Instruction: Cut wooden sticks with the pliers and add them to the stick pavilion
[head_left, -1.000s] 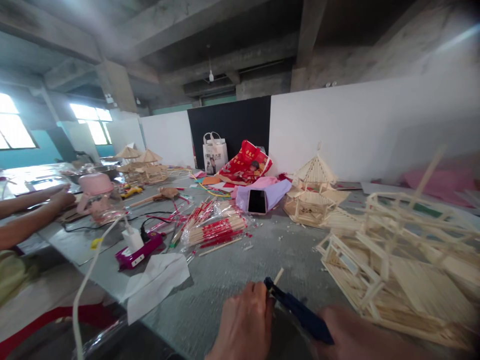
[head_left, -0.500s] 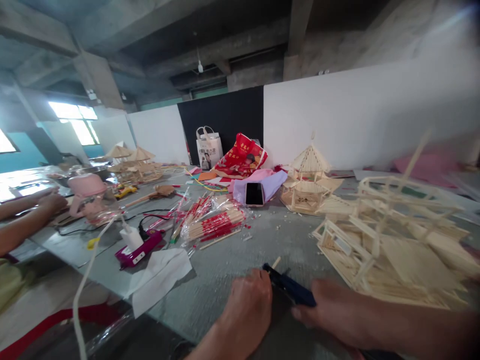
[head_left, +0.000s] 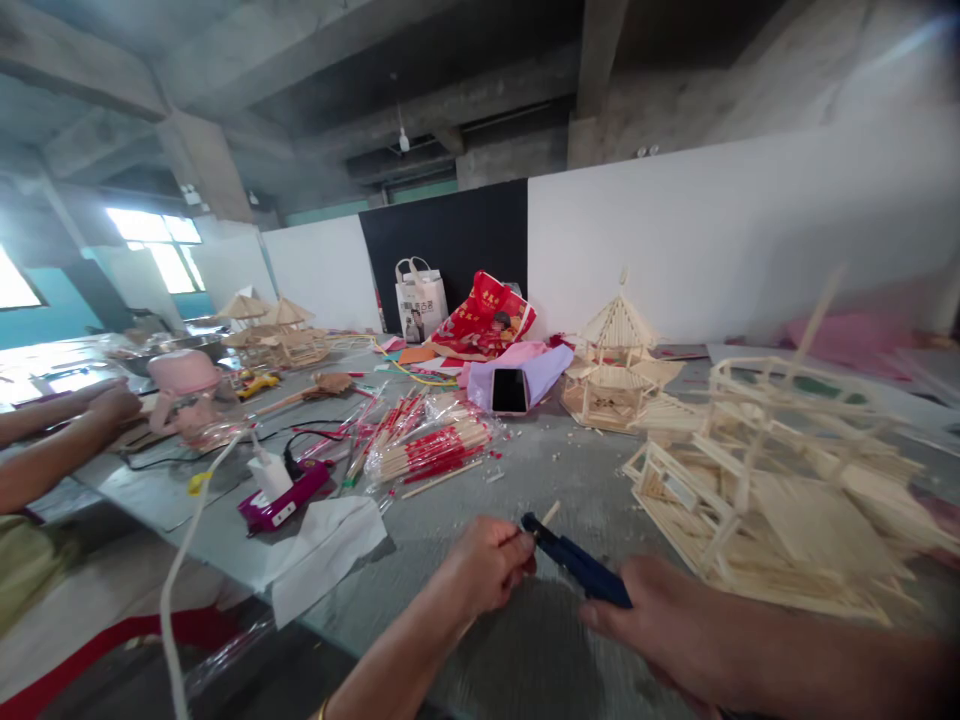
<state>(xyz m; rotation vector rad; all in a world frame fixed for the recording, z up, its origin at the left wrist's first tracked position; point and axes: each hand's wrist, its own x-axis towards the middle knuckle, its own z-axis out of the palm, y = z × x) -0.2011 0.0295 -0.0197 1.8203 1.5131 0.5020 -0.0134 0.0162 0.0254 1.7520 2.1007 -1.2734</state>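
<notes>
My left hand (head_left: 486, 567) is closed in a pinch on a thin wooden stick (head_left: 549, 514), whose tip pokes out past the jaws of a dark blue cutter (head_left: 574, 560). My right hand (head_left: 664, 628) grips the cutter's handles from the right. Both hands hover low over the grey table (head_left: 525, 480). A half-built stick house (head_left: 765, 490) stands just right of my right hand.
Packs of red-wrapped sticks (head_left: 431, 447), a white paper sheet (head_left: 322, 550), a magenta power strip (head_left: 281, 500) and a phone (head_left: 510, 390) lie ahead. A finished stick pavilion (head_left: 616, 365) stands behind. Another person's arms (head_left: 60, 440) rest at the left.
My left hand has lifted and turned, showing more forearm, still pinching the stick at the cutter's jaws. My right hand came further into view. The camera shifted slightly.
</notes>
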